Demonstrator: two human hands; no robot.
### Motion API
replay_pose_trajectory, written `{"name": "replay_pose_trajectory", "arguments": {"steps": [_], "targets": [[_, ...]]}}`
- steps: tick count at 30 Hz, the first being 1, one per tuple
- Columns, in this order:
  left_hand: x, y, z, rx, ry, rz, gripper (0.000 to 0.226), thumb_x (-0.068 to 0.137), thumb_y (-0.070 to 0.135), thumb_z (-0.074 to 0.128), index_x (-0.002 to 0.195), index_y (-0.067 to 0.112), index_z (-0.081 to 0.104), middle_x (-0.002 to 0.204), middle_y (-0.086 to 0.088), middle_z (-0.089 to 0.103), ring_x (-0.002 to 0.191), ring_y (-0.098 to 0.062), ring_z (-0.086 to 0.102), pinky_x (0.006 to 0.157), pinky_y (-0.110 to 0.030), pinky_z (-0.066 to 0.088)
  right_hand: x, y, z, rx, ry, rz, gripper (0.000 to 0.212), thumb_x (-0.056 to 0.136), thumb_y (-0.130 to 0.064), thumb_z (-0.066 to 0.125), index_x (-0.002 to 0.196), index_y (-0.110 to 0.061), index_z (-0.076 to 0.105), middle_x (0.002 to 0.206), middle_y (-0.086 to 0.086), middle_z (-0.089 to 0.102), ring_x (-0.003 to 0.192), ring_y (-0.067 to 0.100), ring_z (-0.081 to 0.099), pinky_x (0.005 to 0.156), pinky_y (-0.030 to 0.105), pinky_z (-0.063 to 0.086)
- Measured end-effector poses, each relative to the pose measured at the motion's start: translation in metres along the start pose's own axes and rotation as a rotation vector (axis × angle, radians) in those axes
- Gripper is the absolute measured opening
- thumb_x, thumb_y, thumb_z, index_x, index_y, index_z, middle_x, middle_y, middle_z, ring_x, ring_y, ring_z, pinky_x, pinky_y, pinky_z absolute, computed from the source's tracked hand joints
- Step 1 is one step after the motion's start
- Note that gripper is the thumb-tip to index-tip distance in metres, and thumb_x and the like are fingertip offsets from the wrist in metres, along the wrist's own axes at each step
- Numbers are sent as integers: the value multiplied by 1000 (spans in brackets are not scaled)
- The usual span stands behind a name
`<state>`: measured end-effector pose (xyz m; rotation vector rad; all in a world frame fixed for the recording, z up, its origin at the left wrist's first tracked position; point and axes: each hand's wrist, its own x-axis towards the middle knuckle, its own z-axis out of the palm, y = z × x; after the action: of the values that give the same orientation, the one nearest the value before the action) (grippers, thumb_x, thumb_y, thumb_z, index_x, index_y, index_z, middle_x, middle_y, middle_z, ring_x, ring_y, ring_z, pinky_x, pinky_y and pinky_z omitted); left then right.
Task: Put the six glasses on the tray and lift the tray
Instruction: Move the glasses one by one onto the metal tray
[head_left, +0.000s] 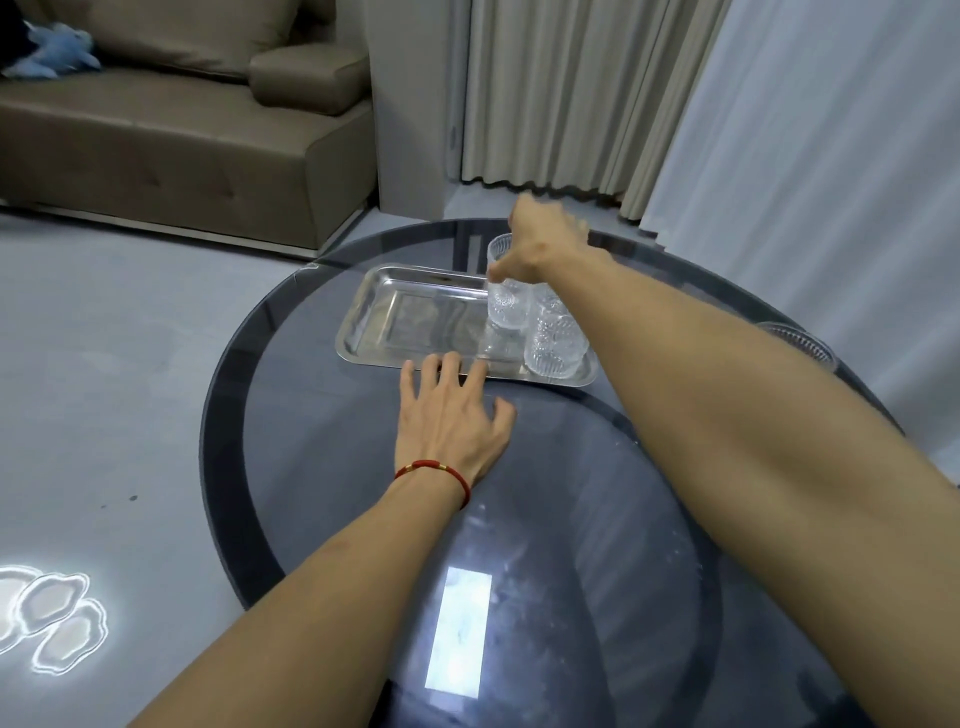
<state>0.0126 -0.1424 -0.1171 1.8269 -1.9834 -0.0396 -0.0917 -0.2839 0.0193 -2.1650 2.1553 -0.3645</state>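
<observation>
A shiny steel tray (395, 317) lies on the round dark glass table (519, 467). Clear patterned glasses stand at the tray's right end, the nearest one (553, 348) at the front right corner. My right hand (540, 244) reaches over them and holds another glass (506, 306) by its rim, just above the tray. One more glass (500, 248) stands behind the tray, partly hidden by that hand. At the table's right edge, beyond my right forearm, the rim of a further glass (800, 340) shows. My left hand (452, 410) rests spread on the table, fingertips at the tray's front rim.
A brown sofa (182, 130) stands far left on the grey floor, with a blue soft toy (57, 52) on its seat. Beige curtains (561, 93) and a white sheer curtain (831, 156) hang behind the table. A ceiling light's reflection (460, 634) glares on the near tabletop.
</observation>
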Motion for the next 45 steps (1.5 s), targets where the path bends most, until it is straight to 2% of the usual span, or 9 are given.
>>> {"name": "replay_pose_trajectory", "arguments": {"steps": [3, 8, 16, 21, 28, 32, 36, 40, 45], "targets": [[-1, 0, -1, 5, -4, 0, 44, 93, 45, 40, 127, 23, 58, 126, -3, 53, 128, -26, 43, 123, -51, 21, 7, 9, 4, 14, -31, 30, 57, 79, -40, 84, 120, -12, 57, 120, 11, 66, 109, 32, 58, 85, 40, 38], [-1, 0, -2, 0, -9, 0, 46, 93, 44, 41, 130, 23, 57, 131, -4, 53, 131, -27, 42, 125, -51, 19, -2, 15, -4, 92, -80, -20, 65, 77, -56, 81, 118, -12, 56, 110, 6, 60, 106, 32, 59, 91, 47, 51], [-3, 0, -8, 2, -37, 8, 46, 92, 46, 44, 129, 22, 59, 126, -6, 54, 127, -27, 45, 123, -51, 21, -103, 68, -49, 117, 132, -8, 36, 90, -33, 59, 121, -15, 64, 125, 9, 67, 117, 33, 60, 98, 49, 51], [-4, 1, -11, 13, -48, 29, 46, 90, 47, 48, 127, 20, 61, 122, -7, 56, 123, -29, 48, 119, -52, 26, -207, 110, -51, -95, 117, 190, 58, 90, -50, 55, 136, -15, 51, 143, 17, 50, 134, 40, 42, 107, 55, 37], [-12, 1, -17, -21, -131, 54, 54, 94, 43, 48, 140, 15, 51, 136, -12, 54, 133, -33, 45, 124, -53, 19, -268, 140, -30, -131, 157, 358, 65, 90, -53, 62, 131, -6, 45, 138, 25, 43, 126, 44, 41, 89, 49, 49], [-20, 2, -21, -26, -173, 77, 55, 97, 43, 44, 145, 16, 43, 143, -9, 48, 139, -30, 39, 128, -53, 12, -273, 146, -23, -25, 204, 377, 65, 91, -49, 65, 130, -3, 42, 133, 30, 42, 117, 47, 46, 79, 40, 43], [-33, -3, -22, -3, -175, 110, 58, 98, 45, 40, 149, 19, 36, 145, -4, 43, 143, -25, 34, 128, -52, 11, -274, 142, -30, 73, 167, 334, 66, 83, -43, 72, 128, -5, 42, 130, 31, 45, 115, 47, 48, 96, 48, 46], [-37, 0, -22, 19, -132, 86, 59, 99, 47, 38, 150, 18, 37, 150, -8, 39, 146, -28, 30, 128, -51, 13, -270, 120, -41, 208, 160, 165, 70, 75, -46, 77, 129, -15, 45, 128, 15, 51, 116, 31, 51, 88, 34, 40], [-37, 3, -26, 62, -52, -95, 49, 94, 44, 44, 128, 9, 48, 137, -14, 45, 129, -36, 39, 119, -52, 27, -216, 57, -52, 413, 253, -80, 64, 72, -45, 80, 123, -18, 53, 120, 6, 60, 112, 23, 55, 92, 36, 49]]}}
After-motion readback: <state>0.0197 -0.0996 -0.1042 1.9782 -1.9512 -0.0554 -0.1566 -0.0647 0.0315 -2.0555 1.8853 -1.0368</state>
